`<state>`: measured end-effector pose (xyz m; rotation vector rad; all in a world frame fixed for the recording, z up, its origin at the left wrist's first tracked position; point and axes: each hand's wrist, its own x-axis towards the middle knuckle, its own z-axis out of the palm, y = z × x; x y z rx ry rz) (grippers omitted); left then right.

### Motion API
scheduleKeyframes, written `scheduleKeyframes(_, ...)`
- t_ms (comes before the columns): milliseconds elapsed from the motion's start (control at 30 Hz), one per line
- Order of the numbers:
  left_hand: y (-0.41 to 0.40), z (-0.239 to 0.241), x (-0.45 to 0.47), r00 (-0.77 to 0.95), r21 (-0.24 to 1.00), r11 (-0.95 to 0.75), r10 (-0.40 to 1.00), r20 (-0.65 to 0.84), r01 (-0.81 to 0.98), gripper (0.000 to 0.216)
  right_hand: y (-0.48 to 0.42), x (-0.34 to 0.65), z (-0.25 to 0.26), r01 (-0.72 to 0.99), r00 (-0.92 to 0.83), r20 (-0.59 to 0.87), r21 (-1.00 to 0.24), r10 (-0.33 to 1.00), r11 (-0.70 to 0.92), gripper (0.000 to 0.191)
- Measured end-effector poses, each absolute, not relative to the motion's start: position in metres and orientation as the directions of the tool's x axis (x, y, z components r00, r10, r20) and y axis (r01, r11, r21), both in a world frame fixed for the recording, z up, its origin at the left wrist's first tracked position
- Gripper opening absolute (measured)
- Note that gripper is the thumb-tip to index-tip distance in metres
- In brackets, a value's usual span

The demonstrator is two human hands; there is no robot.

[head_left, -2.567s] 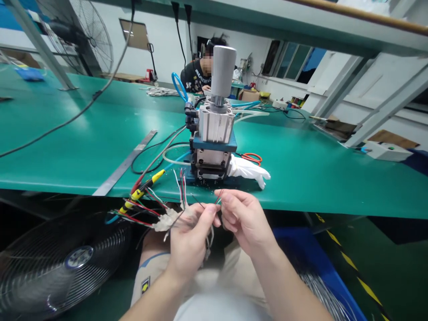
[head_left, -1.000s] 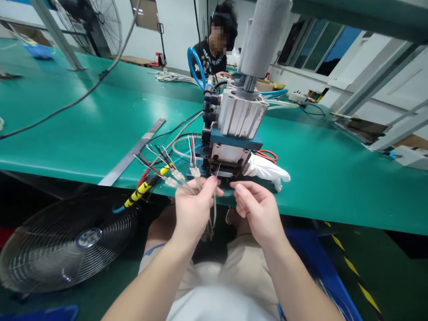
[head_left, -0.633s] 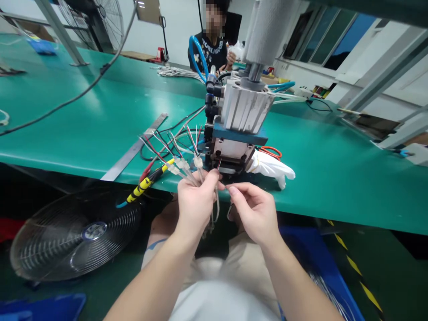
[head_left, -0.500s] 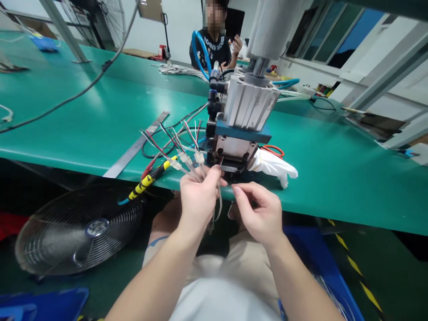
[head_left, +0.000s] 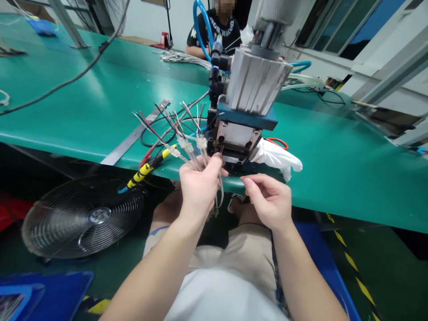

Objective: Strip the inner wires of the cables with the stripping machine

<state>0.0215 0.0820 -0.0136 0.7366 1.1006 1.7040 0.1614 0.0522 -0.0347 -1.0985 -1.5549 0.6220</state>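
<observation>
My left hand [head_left: 200, 180] is closed around several white cables, right in front of the press. Clear plastic connectors [head_left: 185, 145] stick up past its fingers, and thin red, black and white wires [head_left: 163, 120] fan out from them. The thumb and fingertip hold a thin wire end close to the lower jaw of the pneumatic press [head_left: 236, 138]. To the right, apart from it, my right hand [head_left: 269, 196] has thumb and index finger pressed together in a pinch. Whether anything lies between those fingertips is too small to make out. Cable ends dangle below the left hand.
On the green table [head_left: 334, 169] lie a steel ruler [head_left: 133, 136], a yellow-black taped tool [head_left: 145, 171] and a white cloth-like piece [head_left: 281, 158] beside the press. A floor fan [head_left: 83, 218] stands lower left. Across the table sits a person [head_left: 219, 26]; blue bins [head_left: 50, 294] are on the floor.
My right hand has shifted a little to the right, widening the gap to my left hand. The left hand keeps its hold on the cables. The view has tilted slightly downward.
</observation>
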Motion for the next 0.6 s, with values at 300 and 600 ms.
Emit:
scheduleKeyframes(300,0.0851,-0.009,0.0232,-0.382,0.895,-0.16,0.924,-0.013,-0.416,0.02,0.0518,0.1609,-0.0369,0.291,0.014,0.458,-0.852,0.889,0.434,0.014)
scheduleKeyframes(600,0.0851,-0.0091,0.0216,-0.375,0.897,-0.163,0.927,-0.003,-0.411,0.021,0.052,0.1598,-0.0364,0.31,0.017,0.462,-0.846,0.887,0.435,0.015)
